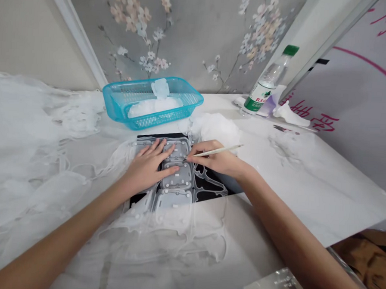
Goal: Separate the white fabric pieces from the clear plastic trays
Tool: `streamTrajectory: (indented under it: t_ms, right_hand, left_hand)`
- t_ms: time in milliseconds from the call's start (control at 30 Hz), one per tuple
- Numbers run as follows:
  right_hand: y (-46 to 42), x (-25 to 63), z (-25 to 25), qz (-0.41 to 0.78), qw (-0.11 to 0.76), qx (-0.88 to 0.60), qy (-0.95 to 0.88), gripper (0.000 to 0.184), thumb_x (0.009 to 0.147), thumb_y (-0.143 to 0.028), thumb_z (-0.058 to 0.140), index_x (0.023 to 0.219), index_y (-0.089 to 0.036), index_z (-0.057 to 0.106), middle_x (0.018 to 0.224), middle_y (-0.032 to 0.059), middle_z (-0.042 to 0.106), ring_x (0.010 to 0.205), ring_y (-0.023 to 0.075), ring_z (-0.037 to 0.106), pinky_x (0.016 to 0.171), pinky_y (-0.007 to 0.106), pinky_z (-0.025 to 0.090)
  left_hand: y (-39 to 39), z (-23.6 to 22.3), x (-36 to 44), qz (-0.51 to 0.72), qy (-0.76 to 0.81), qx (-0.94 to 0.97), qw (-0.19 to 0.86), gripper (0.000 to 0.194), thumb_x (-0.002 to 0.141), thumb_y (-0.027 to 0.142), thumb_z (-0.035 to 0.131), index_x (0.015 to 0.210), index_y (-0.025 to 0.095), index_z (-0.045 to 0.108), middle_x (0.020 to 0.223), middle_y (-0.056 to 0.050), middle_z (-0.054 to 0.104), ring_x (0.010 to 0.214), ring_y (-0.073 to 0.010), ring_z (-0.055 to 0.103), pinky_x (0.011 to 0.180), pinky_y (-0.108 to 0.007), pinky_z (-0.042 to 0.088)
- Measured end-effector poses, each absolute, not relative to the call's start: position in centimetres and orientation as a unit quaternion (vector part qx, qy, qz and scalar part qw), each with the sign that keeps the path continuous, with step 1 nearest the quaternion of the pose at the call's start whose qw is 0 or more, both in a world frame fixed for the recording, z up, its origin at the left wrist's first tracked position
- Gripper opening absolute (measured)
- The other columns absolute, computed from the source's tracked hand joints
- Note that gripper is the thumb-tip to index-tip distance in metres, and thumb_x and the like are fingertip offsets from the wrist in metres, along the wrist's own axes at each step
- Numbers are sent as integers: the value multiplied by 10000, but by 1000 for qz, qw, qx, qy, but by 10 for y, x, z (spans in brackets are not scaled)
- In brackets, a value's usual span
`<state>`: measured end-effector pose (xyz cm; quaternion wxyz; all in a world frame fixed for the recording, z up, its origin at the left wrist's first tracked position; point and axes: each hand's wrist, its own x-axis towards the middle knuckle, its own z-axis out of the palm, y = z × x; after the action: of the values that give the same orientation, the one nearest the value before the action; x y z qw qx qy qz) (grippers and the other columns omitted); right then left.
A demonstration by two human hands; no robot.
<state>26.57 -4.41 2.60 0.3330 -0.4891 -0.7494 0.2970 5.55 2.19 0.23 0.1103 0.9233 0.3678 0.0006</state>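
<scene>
A translucent silicone sheet of moulded pads lies over a black mat on the white table. My left hand lies flat on the sheet with its fingers spread, pressing it down. My right hand is closed on a thin white stick tool, whose tip touches the sheet right beside my left fingertips.
A turquoise plastic basket with translucent pieces stands behind the mat. A heap of white scraps lies beside it. At the back right stands a green-capped bottle. Silicone webbing covers the left side. The table edge runs at lower right.
</scene>
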Motion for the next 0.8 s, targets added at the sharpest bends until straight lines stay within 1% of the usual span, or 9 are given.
streamTrajectory:
  t_ms: [67,167,267,433,533,667,800]
  right_hand:
    - [-42,260,19,309,352,-473,-747,171,846,-277,587,757,-136,627,685,6,603,623,106,504,588,226,391]
    - [-39,252,11,308,369,-454,-750,160,860,-244,563,749,-141,616,668,-6,573,619,101,483,585,222,378]
    - [-40,255,16,295,353,-453,-763,150,857,-215,565,734,-141,606,663,-12,560,617,97,471,593,218,371]
    - [-46,276,27,304,327,-473,-760,128,837,-212,596,750,-122,618,680,3,592,613,95,483,591,215,371]
    - [-46,276,21,312,339,-472,-752,142,831,-237,608,753,-119,618,685,7,591,614,95,476,586,214,369]
    - [-43,261,6,318,380,-473,-728,161,842,-270,591,759,-132,597,666,-8,561,596,90,452,562,206,356]
    - [-45,253,3,288,364,-471,-750,134,857,-247,564,769,-148,580,648,-29,536,571,78,429,551,200,332]
  left_hand:
    - [22,2,56,-1,367,924,108,733,837,664,316,1436,252,233,1519,-78,115,1394,-287,88,1090,-485,188]
    - [22,2,56,-2,366,926,99,728,842,653,321,1435,238,242,1516,-86,131,1393,-282,102,1091,-477,193]
    - [23,2,56,-4,364,927,93,729,843,653,320,1436,236,239,1516,-92,133,1394,-282,98,1091,-476,192]
    - [22,3,55,-4,361,928,92,737,838,676,284,1444,265,203,1523,-70,104,1397,-272,78,1096,-465,190]
    - [21,4,56,-5,363,928,86,747,835,683,278,1446,261,198,1523,-75,106,1396,-270,84,1096,-458,195]
    - [19,4,57,-5,365,927,79,779,816,699,304,1445,249,207,1520,-83,119,1394,-280,105,1093,-464,202]
    - [20,3,55,4,368,926,84,753,826,688,302,1438,256,231,1521,-68,129,1396,-268,101,1101,-458,188]
